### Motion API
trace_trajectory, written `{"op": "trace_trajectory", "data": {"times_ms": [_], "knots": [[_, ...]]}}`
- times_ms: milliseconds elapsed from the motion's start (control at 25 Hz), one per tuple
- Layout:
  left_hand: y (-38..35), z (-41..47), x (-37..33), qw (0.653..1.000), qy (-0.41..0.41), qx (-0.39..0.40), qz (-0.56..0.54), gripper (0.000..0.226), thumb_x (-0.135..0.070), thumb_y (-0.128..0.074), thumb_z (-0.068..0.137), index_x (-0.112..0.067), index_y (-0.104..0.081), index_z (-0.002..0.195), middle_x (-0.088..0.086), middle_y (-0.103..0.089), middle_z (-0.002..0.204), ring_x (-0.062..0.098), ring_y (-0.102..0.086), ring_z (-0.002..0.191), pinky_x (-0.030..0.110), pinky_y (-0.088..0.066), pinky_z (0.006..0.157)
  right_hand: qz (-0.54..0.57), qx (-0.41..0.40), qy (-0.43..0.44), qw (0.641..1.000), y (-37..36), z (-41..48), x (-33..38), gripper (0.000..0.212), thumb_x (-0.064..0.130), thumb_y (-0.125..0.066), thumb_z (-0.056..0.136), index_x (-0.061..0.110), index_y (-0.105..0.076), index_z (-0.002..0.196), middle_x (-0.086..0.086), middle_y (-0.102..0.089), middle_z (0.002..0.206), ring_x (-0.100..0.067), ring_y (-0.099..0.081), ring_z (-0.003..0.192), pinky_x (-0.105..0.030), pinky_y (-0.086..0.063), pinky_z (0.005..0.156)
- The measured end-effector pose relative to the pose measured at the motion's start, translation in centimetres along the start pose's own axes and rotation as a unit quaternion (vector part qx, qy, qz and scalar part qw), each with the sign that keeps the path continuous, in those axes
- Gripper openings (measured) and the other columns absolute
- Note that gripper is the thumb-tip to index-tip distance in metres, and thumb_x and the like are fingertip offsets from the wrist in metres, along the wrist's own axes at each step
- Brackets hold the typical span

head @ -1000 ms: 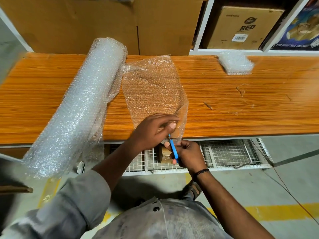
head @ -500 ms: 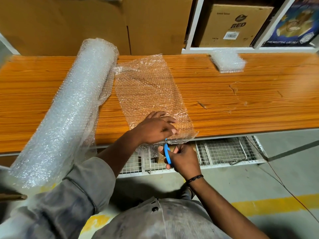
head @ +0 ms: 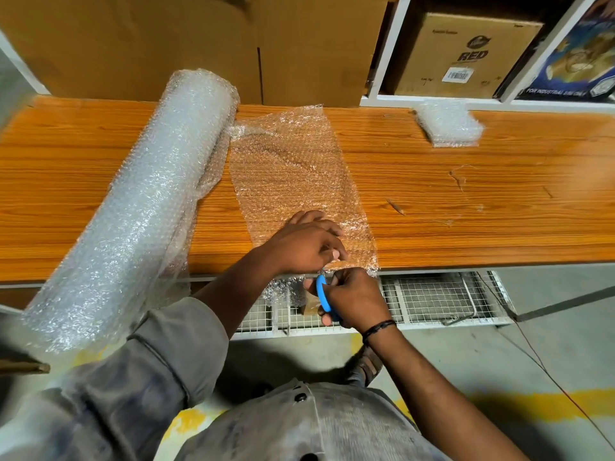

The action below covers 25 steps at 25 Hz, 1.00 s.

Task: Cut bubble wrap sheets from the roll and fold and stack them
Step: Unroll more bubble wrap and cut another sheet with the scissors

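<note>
Head view of one wooden table (head: 466,201) bearing three bubble-wrap items. One roll of bubble wrap (head: 133,207) lies diagonally at the left, its near end overhanging the table's front edge. One sheet (head: 293,181), not yet severed from the roll, lies flat just beside it and droops over the front edge. One folded stack (head: 449,123) sits at the far right, well apart; its layers cannot be counted. Two hands meet at the sheet's near end. The left hand (head: 299,244), fingers bent, pinches the sheet at the table edge. The right hand (head: 352,294), fingers curled, grips one pair of scissors (head: 322,292) by the blue handle; the blades are hidden. Behind is one cardboard box marked RED (head: 466,54) on a white shelf, and below is one wire rack (head: 432,297).
</note>
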<state>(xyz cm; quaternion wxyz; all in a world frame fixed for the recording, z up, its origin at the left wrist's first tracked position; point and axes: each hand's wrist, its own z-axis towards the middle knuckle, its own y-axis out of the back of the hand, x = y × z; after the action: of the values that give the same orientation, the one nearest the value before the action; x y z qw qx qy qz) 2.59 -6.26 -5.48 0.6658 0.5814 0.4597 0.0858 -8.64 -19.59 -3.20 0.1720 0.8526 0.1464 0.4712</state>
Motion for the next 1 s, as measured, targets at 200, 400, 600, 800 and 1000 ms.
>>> {"op": "trace_trajectory", "data": {"times_ms": [200, 400, 600, 800, 1000], "knots": [[-0.2, -2.6, 2.7, 0.970, 0.068, -0.213, -0.096, 0.029, -0.024, -0.059, 0.101, -0.031, -0.067, 0.127, -0.010, -0.057, 0.138, 0.015, -0.040, 0.132, 0.040, -0.039, 0.105, 0.099, 0.049, -0.001, 0.994, 1.0, 1.0, -0.6, 0.038, 0.028, -0.082, 0.089, 0.013, -0.053, 0.068, -0.030, -0.072, 0.076, -0.019, -0.064, 0.043, -0.020, -0.031, 0.038], [-2.9, -5.9, 4.5, 0.975, 0.050, -0.213, -0.026, 0.021, -0.035, -0.068, 0.093, -0.024, -0.067, 0.112, -0.007, -0.061, 0.126, 0.016, -0.051, 0.124, 0.040, -0.045, 0.101, 0.182, 0.086, 0.003, 0.979, 0.9, 1.8, -1.2, 0.040, 0.039, -0.083, 0.084, 0.008, -0.059, 0.082, -0.026, -0.067, 0.072, -0.019, -0.055, 0.041, -0.019, -0.029, 0.038], [-3.2, -5.6, 4.7, 0.968, 0.054, -0.244, 0.000, 0.011, -0.032, -0.074, 0.090, -0.026, -0.070, 0.098, -0.010, -0.065, 0.121, 0.015, -0.054, 0.119, 0.041, -0.049, 0.096, 0.212, 0.098, 0.005, 0.972, 0.2, 2.2, -0.4, 0.039, 0.040, -0.082, 0.083, 0.010, -0.062, 0.068, -0.024, -0.064, 0.067, -0.020, -0.050, 0.039, -0.021, -0.024, 0.039], [-3.4, -5.4, 4.4, 0.960, 0.046, -0.273, -0.045, 0.019, -0.037, -0.056, 0.098, -0.021, -0.065, 0.100, -0.007, -0.067, 0.112, 0.016, -0.061, 0.107, 0.043, -0.052, 0.087, 0.202, 0.094, -0.003, 0.975, -0.2, 2.0, 0.2, 0.035, 0.045, -0.075, 0.090, 0.010, -0.080, 0.087, -0.022, -0.067, 0.067, -0.023, -0.053, 0.044, -0.021, -0.030, 0.040], [-3.4, -5.7, 4.6, 0.957, 0.018, -0.277, -0.087, 0.008, -0.028, -0.058, 0.102, -0.021, -0.062, 0.104, -0.007, -0.068, 0.110, 0.014, -0.063, 0.104, 0.043, -0.053, 0.084, 0.165, 0.076, -0.007, 0.983, -0.5, 2.7, 0.5, 0.059, 0.051, -0.076, 0.087, -0.006, -0.073, 0.100, -0.021, -0.069, 0.067, -0.022, -0.054, 0.042, -0.020, -0.033, 0.043]]}}
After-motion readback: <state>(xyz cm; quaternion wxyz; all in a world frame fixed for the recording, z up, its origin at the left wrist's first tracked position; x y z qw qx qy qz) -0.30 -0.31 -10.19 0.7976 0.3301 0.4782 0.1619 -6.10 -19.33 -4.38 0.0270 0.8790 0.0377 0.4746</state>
